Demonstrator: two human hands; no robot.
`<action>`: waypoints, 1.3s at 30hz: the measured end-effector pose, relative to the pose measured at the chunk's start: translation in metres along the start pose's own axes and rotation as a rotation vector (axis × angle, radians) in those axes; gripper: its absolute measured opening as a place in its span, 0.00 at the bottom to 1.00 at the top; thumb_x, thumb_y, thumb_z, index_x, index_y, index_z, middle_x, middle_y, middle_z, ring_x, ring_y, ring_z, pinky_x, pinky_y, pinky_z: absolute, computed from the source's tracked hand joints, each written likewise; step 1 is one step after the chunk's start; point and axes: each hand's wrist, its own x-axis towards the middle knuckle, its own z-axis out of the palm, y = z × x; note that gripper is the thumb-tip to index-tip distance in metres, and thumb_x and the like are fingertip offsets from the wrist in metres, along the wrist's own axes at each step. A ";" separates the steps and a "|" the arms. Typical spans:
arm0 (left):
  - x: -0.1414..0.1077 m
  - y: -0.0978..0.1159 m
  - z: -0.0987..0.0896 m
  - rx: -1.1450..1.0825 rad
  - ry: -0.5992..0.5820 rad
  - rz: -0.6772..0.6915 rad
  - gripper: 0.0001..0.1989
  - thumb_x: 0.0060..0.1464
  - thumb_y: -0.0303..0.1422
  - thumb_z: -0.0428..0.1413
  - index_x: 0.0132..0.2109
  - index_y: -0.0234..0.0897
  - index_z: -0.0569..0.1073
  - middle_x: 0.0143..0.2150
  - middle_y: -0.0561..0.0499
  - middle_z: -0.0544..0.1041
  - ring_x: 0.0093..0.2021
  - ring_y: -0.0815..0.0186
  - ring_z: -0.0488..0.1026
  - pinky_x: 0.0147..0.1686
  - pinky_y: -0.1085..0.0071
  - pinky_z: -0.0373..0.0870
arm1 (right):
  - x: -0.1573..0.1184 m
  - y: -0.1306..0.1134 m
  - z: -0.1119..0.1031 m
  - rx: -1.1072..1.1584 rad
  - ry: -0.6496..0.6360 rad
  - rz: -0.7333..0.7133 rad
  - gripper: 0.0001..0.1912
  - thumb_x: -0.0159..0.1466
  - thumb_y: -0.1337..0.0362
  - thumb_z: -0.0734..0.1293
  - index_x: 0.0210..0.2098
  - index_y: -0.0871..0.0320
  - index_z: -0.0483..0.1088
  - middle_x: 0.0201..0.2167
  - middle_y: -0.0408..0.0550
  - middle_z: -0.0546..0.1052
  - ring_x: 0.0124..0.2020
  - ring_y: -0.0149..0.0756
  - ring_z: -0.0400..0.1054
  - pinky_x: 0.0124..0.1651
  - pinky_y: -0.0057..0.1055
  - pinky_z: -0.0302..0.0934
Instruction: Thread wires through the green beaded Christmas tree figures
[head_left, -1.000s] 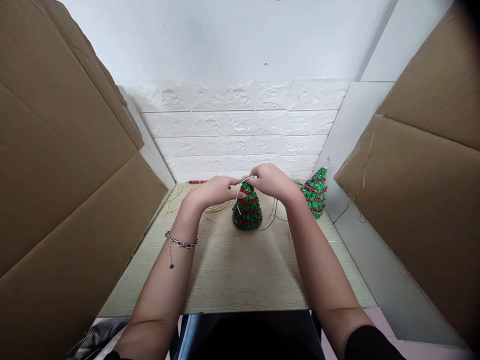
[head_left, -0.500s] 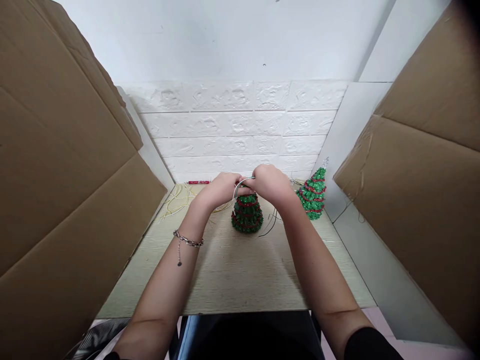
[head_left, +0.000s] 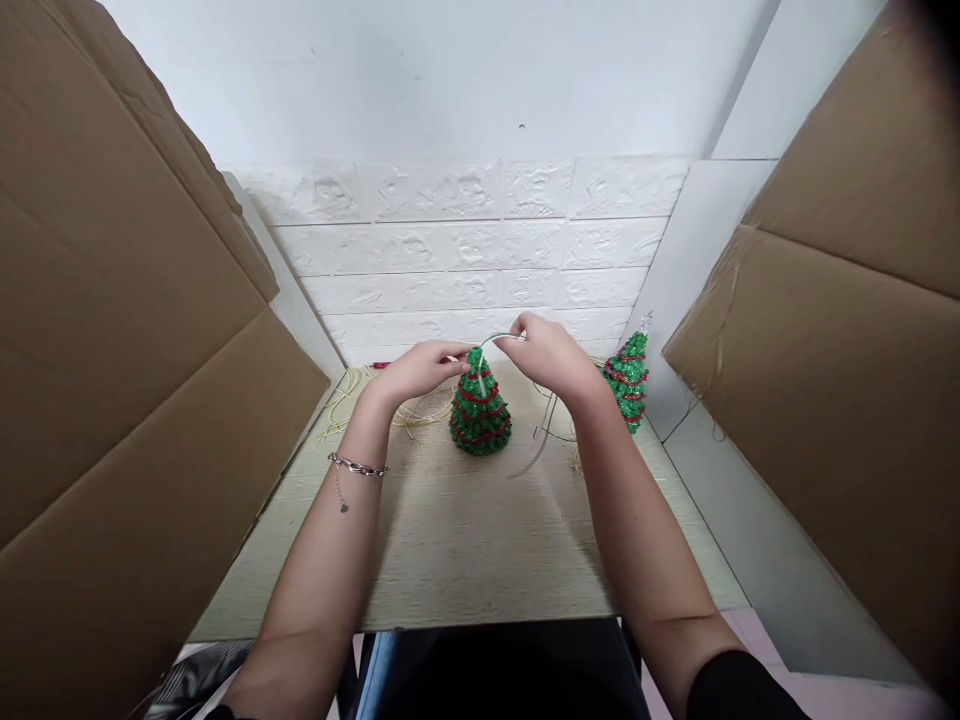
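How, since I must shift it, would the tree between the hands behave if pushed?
The green tree probably resists tipping, being widest at its base. Its bumpy surface should give good grip, though its clustered pieces might snag.

And in come both arms, the left forearm (head_left: 322, 545) and the right forearm (head_left: 637, 510) stretched over the tabletop's near edge and angled toward its far edge. Both wrists are bent inward. The left hand (head_left: 421, 373) is turned palm-in, its thumb and fingers held slightly apart; the right hand (head_left: 553, 358) is arched, its fingertips pinched together, knuckles raised.
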 end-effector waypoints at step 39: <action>-0.001 -0.017 -0.004 -0.135 0.307 -0.132 0.14 0.47 0.34 0.56 0.44 0.39 0.76 0.42 0.49 0.77 0.41 0.64 0.72 0.45 0.66 0.67 | 0.003 0.004 -0.002 0.163 0.274 -0.150 0.10 0.61 0.64 0.55 0.30 0.57 0.67 0.26 0.45 0.70 0.28 0.32 0.59 0.32 0.30 0.50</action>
